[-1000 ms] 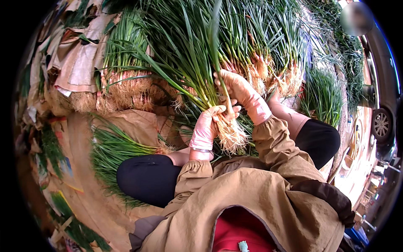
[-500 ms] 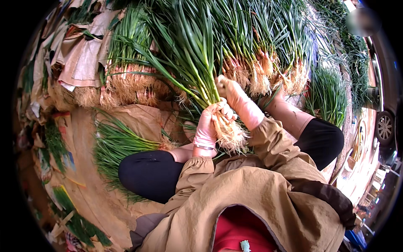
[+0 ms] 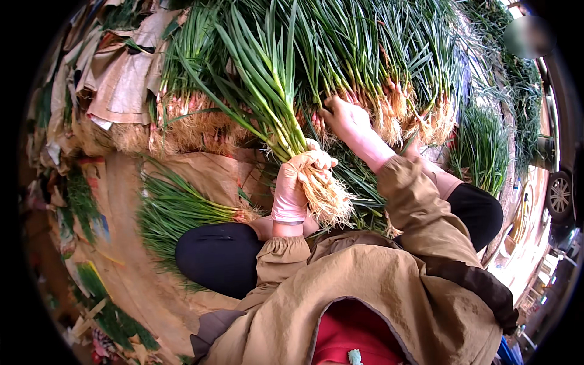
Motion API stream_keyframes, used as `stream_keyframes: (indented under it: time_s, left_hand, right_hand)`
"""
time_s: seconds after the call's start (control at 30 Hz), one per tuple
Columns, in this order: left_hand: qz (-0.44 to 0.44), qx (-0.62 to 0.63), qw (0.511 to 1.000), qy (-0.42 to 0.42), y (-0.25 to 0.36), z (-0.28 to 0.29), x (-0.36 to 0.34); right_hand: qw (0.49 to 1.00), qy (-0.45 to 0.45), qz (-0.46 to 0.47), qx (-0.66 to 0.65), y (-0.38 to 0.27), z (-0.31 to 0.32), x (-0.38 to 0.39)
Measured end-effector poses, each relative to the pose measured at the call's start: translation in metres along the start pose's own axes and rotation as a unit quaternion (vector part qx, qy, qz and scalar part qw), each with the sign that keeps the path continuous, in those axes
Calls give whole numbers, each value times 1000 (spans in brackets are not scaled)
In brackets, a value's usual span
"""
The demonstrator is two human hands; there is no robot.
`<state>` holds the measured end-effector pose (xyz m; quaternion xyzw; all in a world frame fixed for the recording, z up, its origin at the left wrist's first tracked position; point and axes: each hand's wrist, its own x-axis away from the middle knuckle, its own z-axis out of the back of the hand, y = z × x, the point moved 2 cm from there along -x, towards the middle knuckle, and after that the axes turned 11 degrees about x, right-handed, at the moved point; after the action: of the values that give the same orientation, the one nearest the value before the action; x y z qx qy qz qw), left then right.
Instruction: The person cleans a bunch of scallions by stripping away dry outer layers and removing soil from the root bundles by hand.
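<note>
My left hand [image 3: 299, 176], in a thin pale glove, is wrapped round the lower stems of a bunch of green garlic [image 3: 281, 115]. The leaves fan upward and away from me, while the stringy pale roots [image 3: 327, 196] hang out below the fist. Further forward and to the right, my right hand [image 3: 350, 123] is closed at the stem bases of the row of green garlic [image 3: 368, 67] lying in front of me. Its fingers pinch at a stalk there, partly hidden by the hand itself.
More green garlic with roots toward me [image 3: 198, 125] lies at the far left, beside brown paper-like sheets [image 3: 131, 79]. A loose bunch [image 3: 182, 204] rests on the brown ground sheet [image 3: 137, 255] by my left knee. Another green clump [image 3: 480, 143] stands beyond my right knee.
My right hand has left the held bunch and reached forward to the row. My left hand, still gripping the bunch, has shifted slightly left.
</note>
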<state>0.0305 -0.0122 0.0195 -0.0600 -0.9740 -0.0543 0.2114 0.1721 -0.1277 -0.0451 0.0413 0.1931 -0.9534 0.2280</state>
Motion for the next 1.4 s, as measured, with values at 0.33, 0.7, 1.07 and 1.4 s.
stream_keyframes:
  time_s: [0.33, 0.7, 1.07, 1.4]
  left_hand:
    - [-73, -142, 973, 169, -1, 56, -26]
    - [-32, -77, 984, 156, -20, 52, -25]
    - [34, 60, 993, 91, -3, 65, -15]
    - [81, -17, 991, 101, -19, 102, -36]
  right_hand:
    - [895, -315, -131, -286, 9, 12, -15]
    - [981, -95, -130, -109, -27, 15, 43]
    - [661, -686, 171, 252, 54, -20, 117]
    - [857, -211, -159, -443, -32, 1, 10]
